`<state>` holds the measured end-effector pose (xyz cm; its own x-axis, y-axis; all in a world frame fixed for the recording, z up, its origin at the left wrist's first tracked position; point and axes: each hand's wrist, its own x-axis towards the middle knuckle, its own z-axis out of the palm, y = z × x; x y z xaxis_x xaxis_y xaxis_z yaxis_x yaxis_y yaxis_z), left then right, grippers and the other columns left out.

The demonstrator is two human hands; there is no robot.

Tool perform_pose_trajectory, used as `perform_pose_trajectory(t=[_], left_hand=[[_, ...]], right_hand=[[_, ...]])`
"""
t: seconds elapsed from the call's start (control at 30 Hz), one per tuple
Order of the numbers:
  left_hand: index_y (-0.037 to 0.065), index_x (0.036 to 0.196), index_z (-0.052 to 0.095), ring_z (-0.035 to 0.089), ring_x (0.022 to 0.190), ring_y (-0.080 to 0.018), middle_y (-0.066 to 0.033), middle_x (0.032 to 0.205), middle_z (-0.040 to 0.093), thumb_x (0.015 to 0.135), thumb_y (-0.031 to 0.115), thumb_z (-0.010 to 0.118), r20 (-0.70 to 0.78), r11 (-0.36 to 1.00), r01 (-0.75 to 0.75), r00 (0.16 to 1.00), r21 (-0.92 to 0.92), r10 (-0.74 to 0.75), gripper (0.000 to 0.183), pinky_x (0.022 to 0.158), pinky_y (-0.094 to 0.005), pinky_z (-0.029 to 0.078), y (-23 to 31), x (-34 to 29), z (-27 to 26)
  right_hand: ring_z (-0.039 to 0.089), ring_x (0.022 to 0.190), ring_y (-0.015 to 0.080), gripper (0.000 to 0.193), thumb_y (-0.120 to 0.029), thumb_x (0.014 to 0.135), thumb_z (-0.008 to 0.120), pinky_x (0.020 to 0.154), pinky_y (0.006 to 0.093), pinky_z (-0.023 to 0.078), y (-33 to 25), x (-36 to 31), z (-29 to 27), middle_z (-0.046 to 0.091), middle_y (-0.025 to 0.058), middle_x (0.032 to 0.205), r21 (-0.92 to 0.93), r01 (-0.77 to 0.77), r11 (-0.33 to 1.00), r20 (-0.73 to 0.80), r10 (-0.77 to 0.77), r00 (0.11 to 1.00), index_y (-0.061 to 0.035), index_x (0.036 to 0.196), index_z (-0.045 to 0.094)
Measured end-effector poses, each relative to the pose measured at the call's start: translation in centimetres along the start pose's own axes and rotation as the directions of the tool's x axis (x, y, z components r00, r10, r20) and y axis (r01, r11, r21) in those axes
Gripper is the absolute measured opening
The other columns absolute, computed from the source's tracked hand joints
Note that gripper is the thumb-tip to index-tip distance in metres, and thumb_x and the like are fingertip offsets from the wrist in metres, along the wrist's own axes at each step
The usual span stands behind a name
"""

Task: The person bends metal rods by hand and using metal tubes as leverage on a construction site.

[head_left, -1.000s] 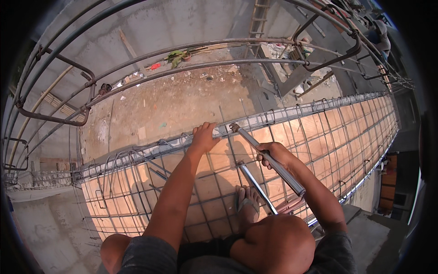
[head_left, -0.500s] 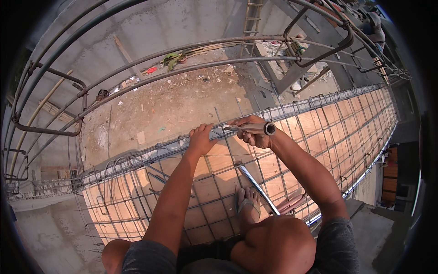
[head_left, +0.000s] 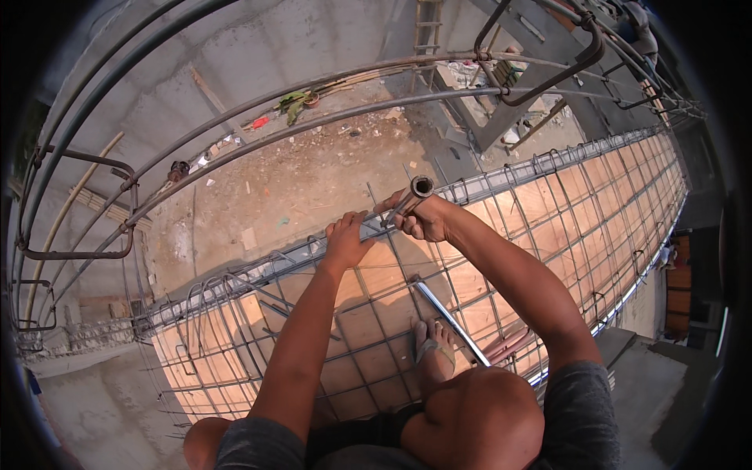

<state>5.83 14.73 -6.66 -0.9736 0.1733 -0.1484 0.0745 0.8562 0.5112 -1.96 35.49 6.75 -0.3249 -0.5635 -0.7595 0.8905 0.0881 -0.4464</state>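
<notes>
My right hand [head_left: 415, 219] is closed round a hollow metal tube tool [head_left: 413, 196], its open round end tilted up and its narrow end down by the bars. Just left of it, my left hand [head_left: 347, 238] curls its fingers over the rebar at the far edge of the steel mesh [head_left: 376, 319]; its fingertips are partly hidden. The mesh lies over plywood panels [head_left: 348, 329]. A shiny metal tube [head_left: 453, 323] lies across the mesh beside my sandalled foot [head_left: 434, 345].
Long rebars with bent stirrups [head_left: 313, 119] arch across beyond the edge. Below lies a debris-strewn floor [head_left: 313, 180], with a wooden ladder [head_left: 427, 35] near the wall. Reddish tubes [head_left: 509, 345] lie right of my knee. Another person [head_left: 641, 35] is at the far upper right.
My right hand has turned the tube tool from nearly level to steeply tilted, its open end swinging up and left. My left hand stays at the same edge bars.
</notes>
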Motion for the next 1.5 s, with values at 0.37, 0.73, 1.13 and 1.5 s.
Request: perform_pose_trajectory(t=[0.37, 0.73, 1.13, 1.5], left_hand=[[0.003, 0.154, 0.026, 0.051, 0.129, -0.0230, -0.0142, 0.138, 0.053, 0.096, 0.024, 0.060, -0.307, 0.318, -0.299, 0.951, -0.899, 0.027, 0.071, 0.110, -0.0384, 0.037, 8.4, 5.4, -9.6], [0.008, 0.081, 0.054, 0.039, 0.049, -0.0110, 0.0019, 0.058, 0.040, 0.098, 0.041, 0.063, -0.306, 0.265, -0.237, 0.915, -0.935, -0.264, 0.038, 0.049, -0.0278, 0.036, 15.9, 10.8, -17.8], [0.011, 0.078, 0.046, 0.036, 0.045, -0.0111, 0.0015, 0.057, 0.036, 0.097, 0.039, 0.061, -0.272, 0.250, -0.212, 0.932, -0.945, -0.241, 0.037, 0.045, -0.0300, 0.034, 15.1, 15.6, -16.8], [0.011, 0.077, 0.047, 0.037, 0.044, -0.0104, 0.0016, 0.058, 0.039, 0.099, 0.032, 0.059, -0.345, 0.310, -0.262, 0.904, -0.914, -0.252, 0.032, 0.044, -0.0288, 0.033, 14.9, 16.1, -16.7]], right_hand=[[0.035, 0.041, 0.0099, 0.037, -0.033, 0.103, 0.035, 0.037, 0.0283, 0.030, -2.8, 4.1, 0.5, 0.044, -0.0023, 0.058, -0.081, 0.213, 0.974, -0.081, -0.219, 0.972, -0.0046, 0.101, 0.059], [0.036, 0.041, 0.0085, 0.046, -0.044, 0.101, 0.031, 0.034, 0.0249, 0.030, -1.7, 3.9, 0.4, 0.042, -0.0028, 0.058, -0.117, 0.251, 0.961, -0.107, -0.264, 0.959, -0.0062, 0.102, 0.059], [0.050, 0.055, 0.0145, 0.055, -0.049, 0.106, 0.035, 0.045, 0.0306, 0.043, -0.7, 4.5, -2.4, 0.066, 0.0195, 0.090, -0.100, 0.317, 0.943, -0.121, -0.328, 0.937, -0.0038, 0.129, 0.056], [0.056, 0.049, 0.0123, 0.037, -0.036, 0.098, 0.058, 0.044, 0.0271, 0.043, 5.5, -0.2, -7.1, 0.067, 0.0077, 0.075, -0.412, 0.397, 0.821, -0.380, -0.550, 0.743, -0.0023, 0.112, 0.064]])
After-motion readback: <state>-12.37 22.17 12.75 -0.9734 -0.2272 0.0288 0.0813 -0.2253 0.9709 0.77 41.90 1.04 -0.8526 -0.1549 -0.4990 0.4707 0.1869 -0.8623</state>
